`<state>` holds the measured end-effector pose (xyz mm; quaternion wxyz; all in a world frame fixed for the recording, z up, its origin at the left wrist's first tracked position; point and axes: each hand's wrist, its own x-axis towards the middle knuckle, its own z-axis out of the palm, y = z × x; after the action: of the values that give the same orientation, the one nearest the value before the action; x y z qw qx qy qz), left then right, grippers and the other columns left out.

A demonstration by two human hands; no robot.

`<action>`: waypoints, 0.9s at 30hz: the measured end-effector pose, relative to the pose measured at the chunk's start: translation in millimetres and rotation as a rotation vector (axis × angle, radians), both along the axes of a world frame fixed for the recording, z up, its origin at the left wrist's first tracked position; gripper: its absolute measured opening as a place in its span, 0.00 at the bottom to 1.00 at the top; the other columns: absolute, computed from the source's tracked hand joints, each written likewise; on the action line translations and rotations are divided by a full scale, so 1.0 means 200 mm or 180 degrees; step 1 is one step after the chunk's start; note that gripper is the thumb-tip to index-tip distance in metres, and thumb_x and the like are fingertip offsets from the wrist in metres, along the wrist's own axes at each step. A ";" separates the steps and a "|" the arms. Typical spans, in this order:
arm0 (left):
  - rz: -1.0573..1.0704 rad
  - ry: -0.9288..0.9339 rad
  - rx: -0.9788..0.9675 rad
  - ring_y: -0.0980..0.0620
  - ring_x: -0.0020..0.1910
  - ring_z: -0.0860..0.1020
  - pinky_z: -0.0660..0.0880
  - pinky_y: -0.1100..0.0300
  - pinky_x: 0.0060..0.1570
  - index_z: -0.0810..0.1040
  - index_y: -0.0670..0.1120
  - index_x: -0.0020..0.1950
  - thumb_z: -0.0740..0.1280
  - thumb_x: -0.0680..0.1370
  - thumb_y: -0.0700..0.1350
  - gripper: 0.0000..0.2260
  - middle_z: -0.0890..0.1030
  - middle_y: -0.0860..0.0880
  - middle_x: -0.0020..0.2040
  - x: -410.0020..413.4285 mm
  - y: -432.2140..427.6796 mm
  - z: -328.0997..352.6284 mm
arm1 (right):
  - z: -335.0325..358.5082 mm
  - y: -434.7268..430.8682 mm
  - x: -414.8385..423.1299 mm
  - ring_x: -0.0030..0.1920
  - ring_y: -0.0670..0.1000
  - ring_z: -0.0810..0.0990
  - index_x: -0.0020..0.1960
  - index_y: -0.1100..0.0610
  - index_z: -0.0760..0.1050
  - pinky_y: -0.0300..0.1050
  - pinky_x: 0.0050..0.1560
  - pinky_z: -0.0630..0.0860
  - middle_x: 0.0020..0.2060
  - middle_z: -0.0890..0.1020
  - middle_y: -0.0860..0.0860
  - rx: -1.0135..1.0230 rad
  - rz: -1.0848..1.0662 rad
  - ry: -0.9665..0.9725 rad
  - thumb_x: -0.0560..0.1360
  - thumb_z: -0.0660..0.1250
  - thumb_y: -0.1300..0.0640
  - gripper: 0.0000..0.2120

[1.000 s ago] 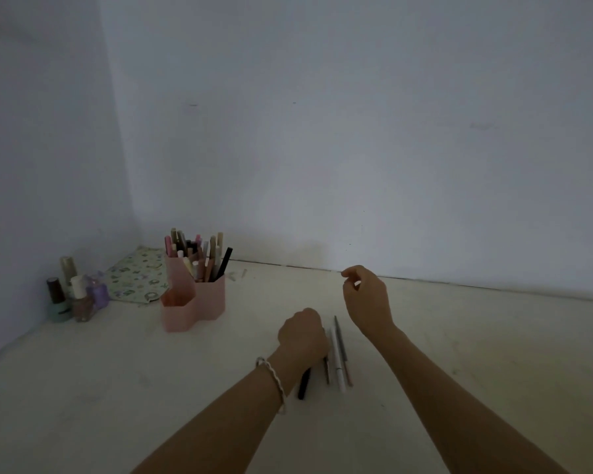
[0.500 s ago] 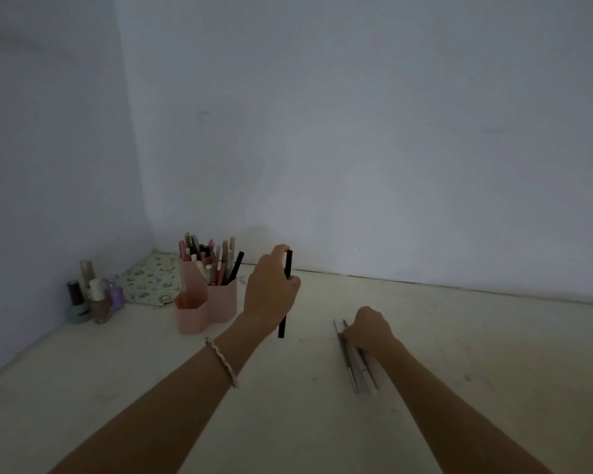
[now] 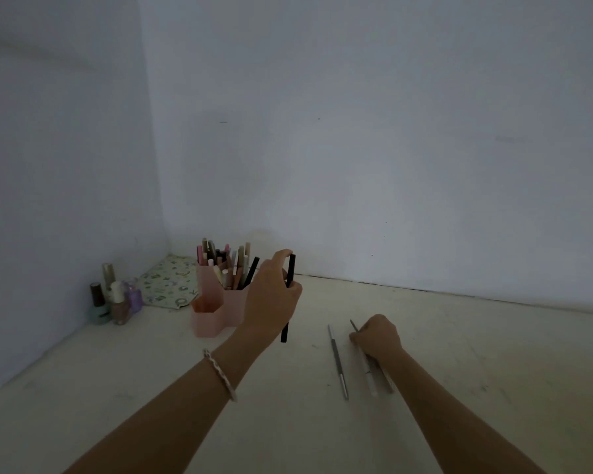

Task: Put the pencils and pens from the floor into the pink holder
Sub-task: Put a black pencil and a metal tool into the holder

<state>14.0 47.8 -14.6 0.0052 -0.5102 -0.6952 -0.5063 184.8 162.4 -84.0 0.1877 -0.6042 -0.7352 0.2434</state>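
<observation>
Dim corner, pale floor [image 3: 459, 354]. Holding black pen [image 3: 290, 275] upright in left hand [image 3: 271, 299] fingers, pink holder [image 3: 216, 309] just left of them, nearest. Right hand [image 3: 377, 338] closing on floor pencils [image 3: 374, 374].

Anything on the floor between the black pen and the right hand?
Head view: one grey pen lies on the floor between the black pen and right hand.

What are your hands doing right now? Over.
Left hand holds black pen upright beside pink holder. Right hand closed on pens on floor. Gray pen loose. Nothing blocking.
</observation>
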 end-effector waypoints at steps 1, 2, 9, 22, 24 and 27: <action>0.0011 -0.0027 0.0083 0.54 0.39 0.76 0.78 0.58 0.41 0.68 0.51 0.70 0.66 0.74 0.38 0.25 0.74 0.50 0.43 -0.01 -0.01 0.01 | 0.02 0.01 0.00 0.29 0.49 0.72 0.39 0.63 0.76 0.39 0.34 0.69 0.29 0.75 0.56 0.0048 0.0026 0.0189 0.73 0.71 0.57 0.09; 0.0051 -0.0051 0.0229 0.54 0.39 0.76 0.78 0.59 0.41 0.68 0.51 0.70 0.66 0.74 0.38 0.25 0.74 0.50 0.43 -0.02 -0.01 0.03 | 0.05 0.02 0.01 0.31 0.50 0.74 0.40 0.65 0.79 0.40 0.36 0.70 0.31 0.79 0.59 0.0137 0.0013 0.0409 0.73 0.71 0.57 0.10; 0.0628 -0.0167 0.1005 0.49 0.41 0.77 0.77 0.57 0.43 0.71 0.49 0.68 0.67 0.73 0.36 0.24 0.76 0.46 0.46 -0.20 -0.08 0.20 | 0.17 0.07 0.03 0.35 0.52 0.74 0.33 0.58 0.64 0.41 0.36 0.70 0.31 0.70 0.51 0.0172 0.0063 -0.0551 0.75 0.64 0.62 0.13; 0.0531 -0.0210 0.1208 0.52 0.43 0.78 0.76 0.68 0.48 0.68 0.51 0.72 0.67 0.74 0.37 0.27 0.76 0.48 0.47 -0.19 -0.06 0.15 | 0.22 -0.02 -0.06 0.46 0.56 0.78 0.51 0.64 0.73 0.42 0.42 0.71 0.52 0.80 0.60 0.0542 0.0320 -0.0493 0.77 0.59 0.66 0.05; 0.0661 -0.0315 0.1397 0.58 0.40 0.78 0.76 0.70 0.41 0.68 0.51 0.72 0.67 0.75 0.36 0.26 0.75 0.48 0.49 -0.27 -0.07 0.19 | 0.29 -0.04 -0.14 0.43 0.56 0.79 0.55 0.65 0.71 0.46 0.41 0.75 0.50 0.80 0.61 0.0748 0.0382 0.0204 0.78 0.59 0.66 0.07; 0.0937 -0.0181 0.1531 0.64 0.40 0.75 0.73 0.75 0.37 0.68 0.51 0.70 0.66 0.76 0.36 0.24 0.74 0.48 0.53 -0.40 -0.09 0.23 | 0.38 -0.10 -0.27 0.36 0.50 0.78 0.67 0.59 0.65 0.37 0.32 0.75 0.42 0.80 0.55 0.0906 0.0622 0.1299 0.79 0.60 0.65 0.17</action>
<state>-66.1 30.5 30.6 0.1801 -0.3735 -0.6215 -0.6647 131.3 142.0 -8.8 0.3907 -0.4363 -0.7638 0.2713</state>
